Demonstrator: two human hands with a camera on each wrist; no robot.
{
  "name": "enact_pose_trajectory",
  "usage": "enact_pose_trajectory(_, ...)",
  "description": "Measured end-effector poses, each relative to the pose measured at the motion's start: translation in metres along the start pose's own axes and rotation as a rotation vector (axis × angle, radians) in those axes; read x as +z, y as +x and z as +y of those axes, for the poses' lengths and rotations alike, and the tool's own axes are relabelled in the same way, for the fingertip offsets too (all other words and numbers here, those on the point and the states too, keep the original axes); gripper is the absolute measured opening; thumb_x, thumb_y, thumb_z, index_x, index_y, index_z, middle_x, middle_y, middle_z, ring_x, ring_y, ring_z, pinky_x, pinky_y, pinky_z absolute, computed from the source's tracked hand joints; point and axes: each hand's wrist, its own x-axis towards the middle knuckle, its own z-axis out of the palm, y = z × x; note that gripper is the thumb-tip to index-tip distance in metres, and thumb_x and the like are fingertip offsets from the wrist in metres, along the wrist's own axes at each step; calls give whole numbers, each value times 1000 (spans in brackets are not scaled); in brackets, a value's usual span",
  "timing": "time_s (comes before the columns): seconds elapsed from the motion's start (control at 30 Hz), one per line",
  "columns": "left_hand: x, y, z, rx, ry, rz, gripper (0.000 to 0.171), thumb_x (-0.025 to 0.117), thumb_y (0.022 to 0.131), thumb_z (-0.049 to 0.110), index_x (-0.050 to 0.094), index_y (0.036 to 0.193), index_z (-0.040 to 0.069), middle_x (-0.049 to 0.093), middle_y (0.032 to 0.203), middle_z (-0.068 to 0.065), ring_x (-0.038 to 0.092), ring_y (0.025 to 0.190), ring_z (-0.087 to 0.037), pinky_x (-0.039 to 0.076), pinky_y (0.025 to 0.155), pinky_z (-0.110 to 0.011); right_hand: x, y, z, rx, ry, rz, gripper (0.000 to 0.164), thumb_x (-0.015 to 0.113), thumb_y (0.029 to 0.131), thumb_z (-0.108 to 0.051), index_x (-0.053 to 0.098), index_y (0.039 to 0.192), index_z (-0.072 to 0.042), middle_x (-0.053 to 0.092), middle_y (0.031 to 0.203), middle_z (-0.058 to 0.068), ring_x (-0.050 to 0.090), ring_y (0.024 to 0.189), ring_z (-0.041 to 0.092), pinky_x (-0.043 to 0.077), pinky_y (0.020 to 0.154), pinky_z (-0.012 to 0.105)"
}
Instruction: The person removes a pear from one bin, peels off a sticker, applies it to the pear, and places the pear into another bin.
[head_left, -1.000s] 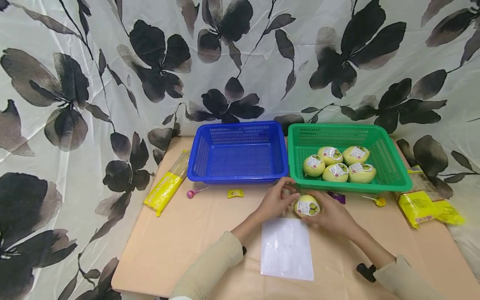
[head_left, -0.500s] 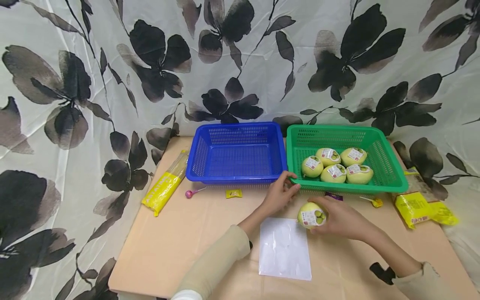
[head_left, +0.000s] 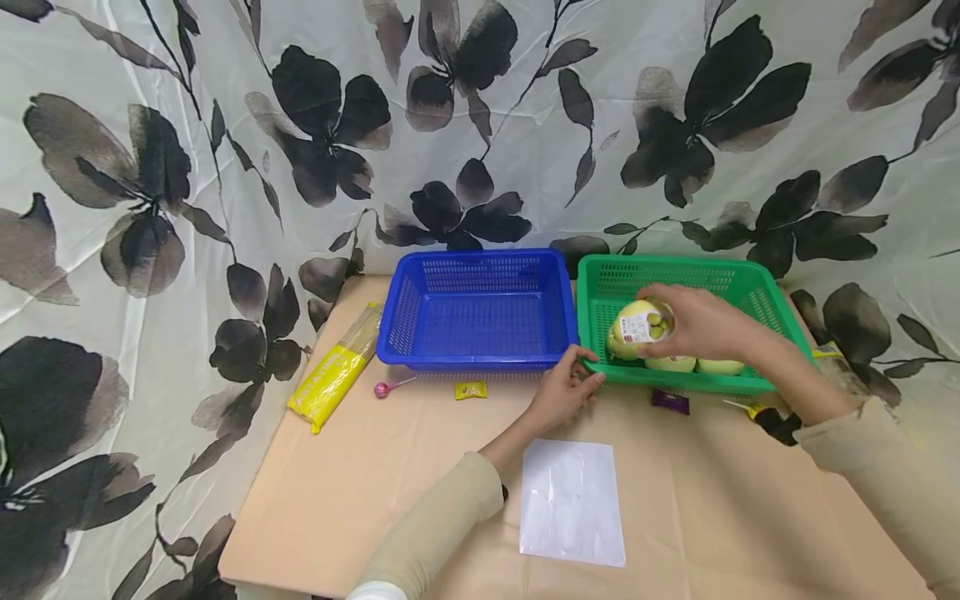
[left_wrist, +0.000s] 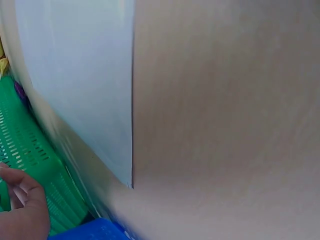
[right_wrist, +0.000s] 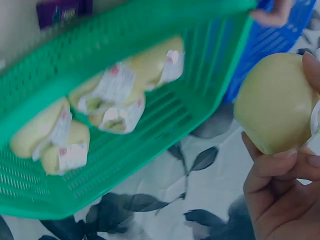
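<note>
My right hand (head_left: 708, 321) holds a pale yellow-green round fruit (head_left: 628, 346) with a white label, above the left part of the green basket (head_left: 675, 382). In the right wrist view, thumb and fingers curl round the fruit (right_wrist: 272, 100). Several fruits of the same kind (right_wrist: 50, 130) lie in the basket, partly hidden by the right hand in the head view. My left hand (head_left: 562, 387) grips the basket's front left corner, fingers over the rim; the left wrist view shows this hand (left_wrist: 25, 210) with bent fingers at the green wall.
A blue basket (head_left: 480, 365) stands left of the green one. A white sheet (head_left: 572, 504) lies in front. Around the baskets are a yellow packet (head_left: 322, 387), a pink lollipop (head_left: 382, 389), yellow candy (head_left: 471, 390), purple candy (head_left: 670, 402) and a bag (head_left: 836, 362) on the right.
The right hand has carried the fruit from above the table in front up over the green basket. The left hand has let go of the fruit and taken hold of the basket's corner.
</note>
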Motion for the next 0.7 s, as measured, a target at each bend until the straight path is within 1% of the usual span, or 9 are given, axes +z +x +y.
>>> enact_pose_trajectory(0.1, -1, -1, -1, -3, -2, -9, 30, 66, 104, 19, 53, 131, 14, 69, 94, -6, 73, 83, -45, 45, 45, -19, -6, 27, 8, -15, -36, -29, 82, 91, 79, -36, 53, 143, -2, 67, 115, 16, 58, 85, 24, 48, 68, 37)
enact_pose_trajectory(0.17, -1, -1, -1, 1, -5, -15, 30, 66, 104, 19, 53, 131, 14, 70, 96, -13, 73, 83, -46, 45, 45, -19, -6, 43, 12, -18, -54, -65, 82, 91, 79, -34, 52, 143, -1, 68, 114, 16, 59, 86, 24, 50, 70, 40)
enact_pose_trajectory(0.27, -1, 0, -3, 8, -17, -27, 32, 65, 104, 19, 52, 132, 13, 70, 102, -24, 72, 84, -47, 46, 45, -18, -2, 67, 17, -30, -93, -133, 80, 90, 79, -27, 51, 142, 2, 68, 110, 17, 60, 86, 26, 51, 72, 43)
enact_pose_trajectory(0.37, -2, 0, -3, 16, -29, -42, 34, 65, 104, 19, 50, 134, 11, 69, 106, -30, 72, 85, -49, 46, 46, -17, 5, 87, 22, -28, -169, -188, 78, 90, 79, -24, 52, 142, 2, 68, 113, 19, 63, 92, 29, 54, 76, 48)
enact_pose_trajectory(0.43, -3, -1, -3, 19, -29, -45, 34, 64, 105, 19, 50, 135, 10, 69, 106, -31, 72, 85, -49, 45, 46, -17, 10, 100, 23, -25, -214, -213, 75, 89, 79, -20, 52, 142, 1, 66, 119, 21, 65, 99, 33, 55, 80, 51)
enact_pose_trajectory(0.53, -4, -1, -2, 13, -32, -43, 33, 64, 105, 18, 50, 134, 12, 69, 106, -30, 71, 85, -49, 45, 46, -17, 19, 116, 25, -21, -254, -234, 72, 88, 80, -14, 52, 142, -2, 63, 128, 23, 64, 108, 38, 56, 85, 55)
enact_pose_trajectory(0.63, -5, -2, -1, 5, -35, -50, 32, 64, 105, 18, 50, 134, 14, 69, 107, -31, 70, 85, -50, 45, 47, -16, 29, 130, 25, -17, -284, -253, 69, 88, 80, -8, 54, 140, -5, 63, 127, 22, 63, 110, 39, 56, 88, 57)
enact_pose_trajectory(0.7, -5, -3, 0, 1, -35, -59, 32, 63, 105, 18, 50, 134, 15, 68, 108, -31, 70, 84, -51, 45, 47, -16, 35, 137, 26, -13, -309, -264, 67, 89, 78, -4, 56, 136, -7, 64, 123, 20, 64, 107, 37, 56, 88, 57)
